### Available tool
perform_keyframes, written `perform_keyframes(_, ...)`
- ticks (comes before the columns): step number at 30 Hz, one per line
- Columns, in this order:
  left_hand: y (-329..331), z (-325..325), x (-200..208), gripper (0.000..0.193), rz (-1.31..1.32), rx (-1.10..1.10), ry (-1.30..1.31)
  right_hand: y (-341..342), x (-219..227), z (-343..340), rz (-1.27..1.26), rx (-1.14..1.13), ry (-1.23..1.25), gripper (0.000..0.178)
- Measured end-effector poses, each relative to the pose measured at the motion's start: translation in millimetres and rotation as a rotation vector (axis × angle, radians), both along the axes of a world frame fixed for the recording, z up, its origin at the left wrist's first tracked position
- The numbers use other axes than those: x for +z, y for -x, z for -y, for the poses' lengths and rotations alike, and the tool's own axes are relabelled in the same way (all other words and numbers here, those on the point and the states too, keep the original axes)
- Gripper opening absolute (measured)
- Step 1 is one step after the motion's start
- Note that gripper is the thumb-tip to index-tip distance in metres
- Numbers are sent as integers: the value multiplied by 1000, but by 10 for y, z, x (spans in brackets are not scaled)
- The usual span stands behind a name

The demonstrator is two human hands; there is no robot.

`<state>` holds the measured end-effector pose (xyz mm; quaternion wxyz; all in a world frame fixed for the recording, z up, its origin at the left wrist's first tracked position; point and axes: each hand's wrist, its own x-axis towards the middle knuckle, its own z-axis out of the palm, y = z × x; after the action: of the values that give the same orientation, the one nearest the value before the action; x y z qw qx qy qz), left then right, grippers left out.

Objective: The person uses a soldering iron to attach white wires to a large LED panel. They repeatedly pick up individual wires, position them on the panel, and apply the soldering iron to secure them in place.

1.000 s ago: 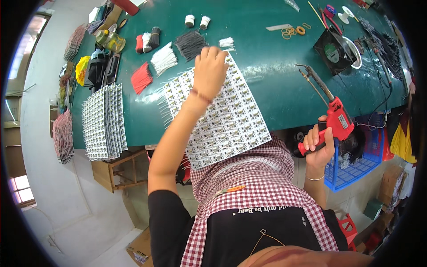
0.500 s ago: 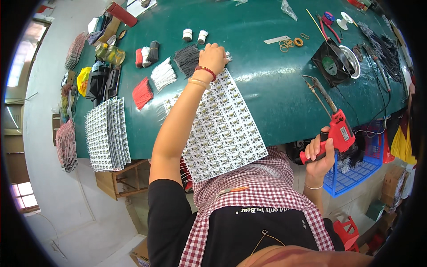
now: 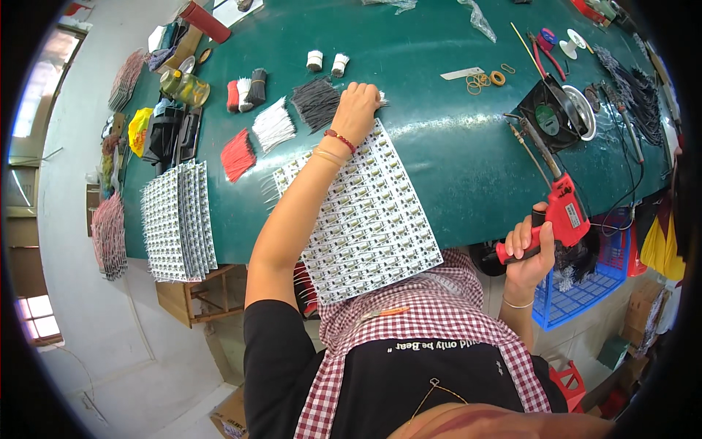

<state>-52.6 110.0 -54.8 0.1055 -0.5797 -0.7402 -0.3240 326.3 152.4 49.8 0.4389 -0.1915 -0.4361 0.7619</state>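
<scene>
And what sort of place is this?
Probably an electronics workshop: a red pistol-shaped soldering gun in the right hand, a white rectangular circuit-board panel, and a pile of short red wires.

The surface is green, the circuit-board panel white with rows of gold-toned and dark specks. The soldering gun is red and black, the apron checked maroon and white, the wire piles red, white and black.

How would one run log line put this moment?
left hand: at far edge of white rectangular circuit-board sheet, grasp unclear | right hand: holding red-and-black soldering gun | nearby: black wire pile on green tabletop
</scene>
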Motion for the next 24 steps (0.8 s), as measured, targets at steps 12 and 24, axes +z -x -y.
perform_keyframes(12, -300, 111, 387, 12, 308, 17, -109, 23, 78, 15, 46, 9, -13, 36)
perform_keyframes(24, -1766, 980, 1065, 19, 1483, -282, 193, 753, 224, 223, 484, 237, -63, 39)
